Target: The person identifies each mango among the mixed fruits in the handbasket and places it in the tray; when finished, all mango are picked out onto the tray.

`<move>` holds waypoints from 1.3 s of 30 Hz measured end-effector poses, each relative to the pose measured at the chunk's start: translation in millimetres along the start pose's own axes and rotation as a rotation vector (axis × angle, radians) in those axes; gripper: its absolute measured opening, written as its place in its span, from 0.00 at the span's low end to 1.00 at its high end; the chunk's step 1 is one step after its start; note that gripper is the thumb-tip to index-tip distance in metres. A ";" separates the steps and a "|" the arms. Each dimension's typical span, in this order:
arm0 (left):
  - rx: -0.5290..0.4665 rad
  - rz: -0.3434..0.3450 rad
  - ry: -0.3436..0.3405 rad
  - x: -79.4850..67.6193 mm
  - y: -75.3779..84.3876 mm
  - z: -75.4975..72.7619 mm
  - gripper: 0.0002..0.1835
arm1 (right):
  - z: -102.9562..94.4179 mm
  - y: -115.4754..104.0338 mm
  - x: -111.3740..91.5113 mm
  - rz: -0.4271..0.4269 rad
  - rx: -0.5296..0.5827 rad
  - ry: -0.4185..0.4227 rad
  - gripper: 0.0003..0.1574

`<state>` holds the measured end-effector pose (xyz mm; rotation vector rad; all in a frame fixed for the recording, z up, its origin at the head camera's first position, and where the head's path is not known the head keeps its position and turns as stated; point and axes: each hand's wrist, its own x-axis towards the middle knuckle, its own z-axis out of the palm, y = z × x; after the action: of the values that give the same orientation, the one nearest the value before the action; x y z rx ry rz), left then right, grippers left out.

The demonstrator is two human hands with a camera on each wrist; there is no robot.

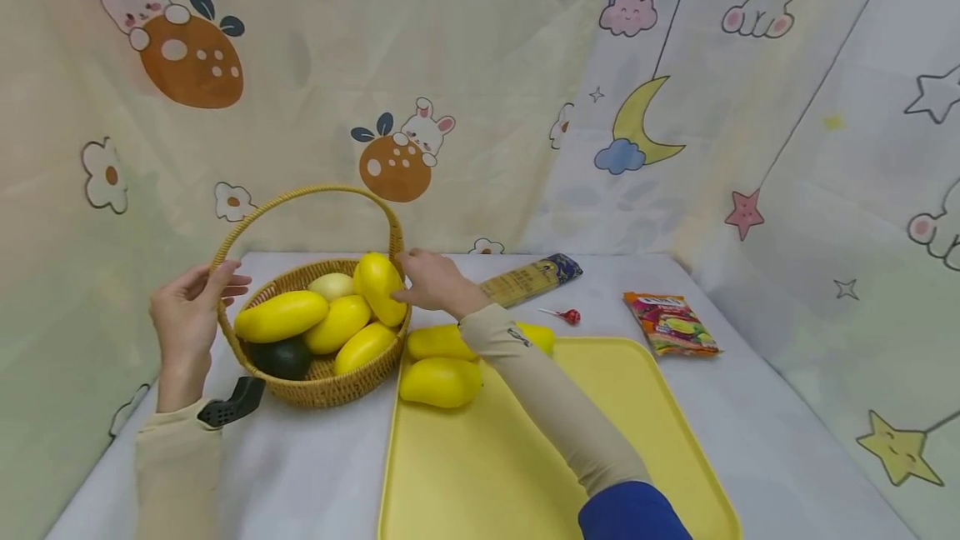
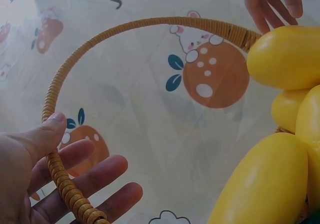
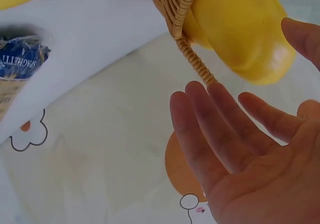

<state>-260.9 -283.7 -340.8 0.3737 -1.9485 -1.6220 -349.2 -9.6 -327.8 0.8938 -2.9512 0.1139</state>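
Note:
A wicker basket (image 1: 330, 394) with a tall hoop handle (image 1: 315, 190) holds several yellow mangoes (image 1: 281, 317), a dark green fruit (image 1: 281, 358) and a pale one (image 1: 332, 286). On its left side, my left hand (image 1: 191, 307) has the handle lying across its fingers, thumb against it, fingers loosely stretched. My right hand (image 1: 438, 280) is at the basket's right rim, beside the handle's other end. In the right wrist view its fingers are straight, fingertips right at the handle, and the thumb stands apart near a mango (image 3: 245, 33) that leans upright on the pile.
A yellow tray (image 1: 480, 473) lies right of the basket, with mangoes (image 1: 441, 382) in its far left corner, partly under my right forearm. Behind it are a spaghetti packet (image 1: 532, 277) and a red lollipop (image 1: 572, 317). A bright candy bag (image 1: 671, 323) lies far right.

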 end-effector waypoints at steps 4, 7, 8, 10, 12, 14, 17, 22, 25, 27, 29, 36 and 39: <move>-0.010 0.007 -0.004 -0.2 -0.2 0.3 0.20 | 4.6 -2.0 5.7 0.024 -0.004 0.010 0.42; -0.016 0.010 -0.005 0.2 0.1 0.1 0.19 | 7.3 -4.0 9.5 0.023 0.016 0.013 0.41; -0.018 0.012 -0.005 0.4 0.1 0.1 0.19 | 8.1 -5.2 10.8 0.022 0.026 0.011 0.41; -0.021 0.013 -0.006 0.6 0.6 0.4 0.19 | 9.4 -8.0 12.6 0.021 0.040 0.005 0.41; -0.022 0.012 -0.008 0.7 1.2 1.1 0.19 | 10.4 -11.5 13.8 0.021 0.043 -0.007 0.41; -0.019 0.010 -0.007 0.7 1.5 1.5 0.19 | 11.9 -15.7 15.3 0.017 0.038 -0.021 0.43; -0.009 -0.001 -0.007 0.2 1.5 1.4 0.20 | 14.9 -22.1 17.9 0.010 0.023 -0.034 0.44; -0.006 -0.016 -0.011 -1.4 1.6 1.3 0.21 | 21.0 -29.4 21.6 0.003 0.013 -0.044 0.46; -0.008 -0.017 -0.008 -2.2 1.9 1.2 0.21 | 24.4 -31.4 23.0 0.002 0.013 -0.042 0.49; -0.007 -0.016 -0.006 -2.6 1.7 1.1 0.21 | 25.9 -32.0 23.5 0.000 0.019 -0.038 0.50; -0.008 -0.016 -0.004 -2.6 1.7 1.1 0.20 | 26.6 -31.9 23.7 -0.006 0.021 -0.034 0.51; -0.039 -0.007 -0.011 -1.4 1.1 0.8 0.20 | 25.8 -28.7 22.4 -0.045 0.031 -0.007 0.48; -0.038 -0.011 -0.012 -1.2 1.2 0.0 0.20 | 23.2 -27.3 19.9 -0.076 0.046 -0.002 0.48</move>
<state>-259.8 -282.7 -340.0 0.3612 -1.9246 -1.6693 -351.4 -45.2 -347.9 1.0116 -2.9230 0.1783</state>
